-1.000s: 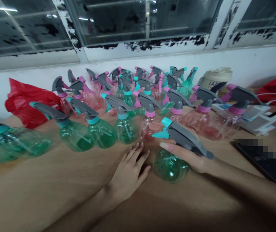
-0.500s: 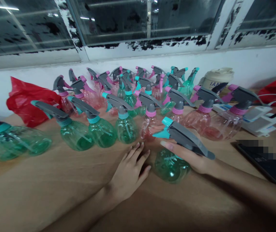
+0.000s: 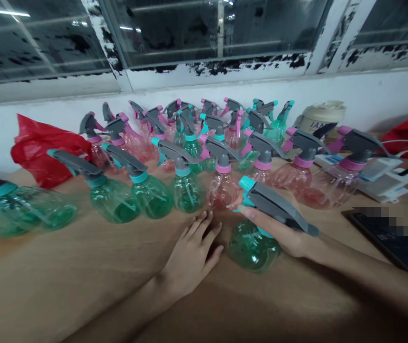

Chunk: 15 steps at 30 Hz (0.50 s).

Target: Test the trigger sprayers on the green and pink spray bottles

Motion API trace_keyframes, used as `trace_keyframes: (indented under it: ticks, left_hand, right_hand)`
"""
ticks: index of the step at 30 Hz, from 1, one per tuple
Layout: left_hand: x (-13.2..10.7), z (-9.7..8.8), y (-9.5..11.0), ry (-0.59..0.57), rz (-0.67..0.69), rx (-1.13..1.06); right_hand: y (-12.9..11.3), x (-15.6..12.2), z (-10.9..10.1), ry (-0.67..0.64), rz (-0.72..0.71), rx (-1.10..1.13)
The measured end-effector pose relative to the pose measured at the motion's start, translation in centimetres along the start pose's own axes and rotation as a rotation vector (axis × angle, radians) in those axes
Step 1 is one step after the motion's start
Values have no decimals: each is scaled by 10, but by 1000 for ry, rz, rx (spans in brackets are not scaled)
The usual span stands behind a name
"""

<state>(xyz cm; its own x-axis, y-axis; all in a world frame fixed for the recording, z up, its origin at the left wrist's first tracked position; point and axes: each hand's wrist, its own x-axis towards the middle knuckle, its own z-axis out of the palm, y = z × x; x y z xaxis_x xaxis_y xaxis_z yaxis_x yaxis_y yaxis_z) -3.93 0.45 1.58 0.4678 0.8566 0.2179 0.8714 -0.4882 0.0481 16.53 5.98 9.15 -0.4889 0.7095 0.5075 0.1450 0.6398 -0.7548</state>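
Observation:
My right hand (image 3: 286, 233) is wrapped around the neck and grey-and-teal spray head of a green spray bottle (image 3: 252, 247). The bottle's base is on or just above the wooden table; I cannot tell which. Most of its teal trigger is hidden behind my fingers. Palm down, my left hand (image 3: 193, 257) lies on the table just left of that bottle, fingers spread and holding nothing. Beyond it stand another green spray bottle (image 3: 188, 193) and a pink spray bottle (image 3: 221, 188).
Several more green and pink spray bottles crowd the table (image 3: 111, 271) back to the wall. A red plastic bag (image 3: 43, 152) sits at the left. To the right are a cream tub (image 3: 323, 114), a white power strip (image 3: 382, 176) with cables and a dark phone-like device (image 3: 379, 233).
The teal trigger of the held spray bottle has been drawn back toward its neck, and my fingers now cover most of it. My left hand has not moved.

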Motion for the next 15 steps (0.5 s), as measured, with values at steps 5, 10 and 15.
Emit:
trace_keyframes:
  ticks: [5,10,15]
  left_hand:
    - [0,0,0,0,7,0]
    - [0,-1,0,-2,3,-9]
    - [0,0,-1,-15,7,-20]
  right_hand:
    - [-3,0,-1,4,-3,-47]
    - [1,0,0,-13,25,74]
    - [3,-2,2,26,42,85]
